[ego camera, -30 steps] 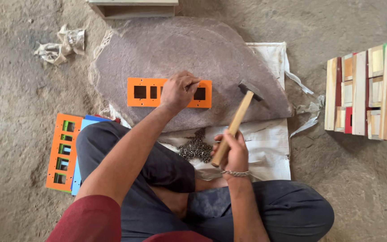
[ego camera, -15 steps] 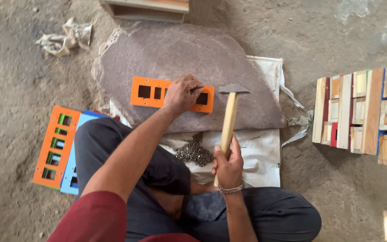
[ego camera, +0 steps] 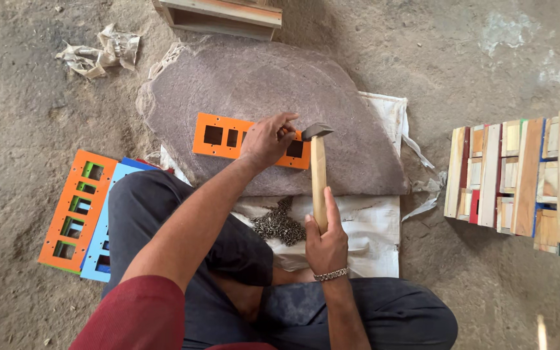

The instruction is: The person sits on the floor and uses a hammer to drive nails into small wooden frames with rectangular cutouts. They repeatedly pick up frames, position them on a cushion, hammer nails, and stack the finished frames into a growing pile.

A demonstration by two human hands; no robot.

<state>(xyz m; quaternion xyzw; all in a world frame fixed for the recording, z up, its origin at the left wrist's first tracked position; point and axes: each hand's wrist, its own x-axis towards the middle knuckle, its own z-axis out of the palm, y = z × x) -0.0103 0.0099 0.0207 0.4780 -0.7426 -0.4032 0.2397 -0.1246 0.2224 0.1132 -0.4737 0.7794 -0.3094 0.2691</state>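
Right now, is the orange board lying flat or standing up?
Flat. The orange board lies on the big stone, left hand pressing it.

hammer (ego camera: 318, 170): wooden handle, metal head | slab (ego camera: 260, 84): rough stone | plate (ego camera: 218, 135): matt orange

Orange panel (ego camera: 228, 137) partly under left hand (ego camera: 266, 139), wooden crate (ego camera: 221, 14) cut by top edge

The dusty grey floor (ego camera: 27, 97) holds a big flat stone (ego camera: 260, 84), a white sack (ego camera: 364, 227), crumpled paper (ego camera: 98, 52), a stack of orange and blue plates (ego camera: 79, 214), a wooden box (ego camera: 221, 16) and wooden frames (ego camera: 526, 175).
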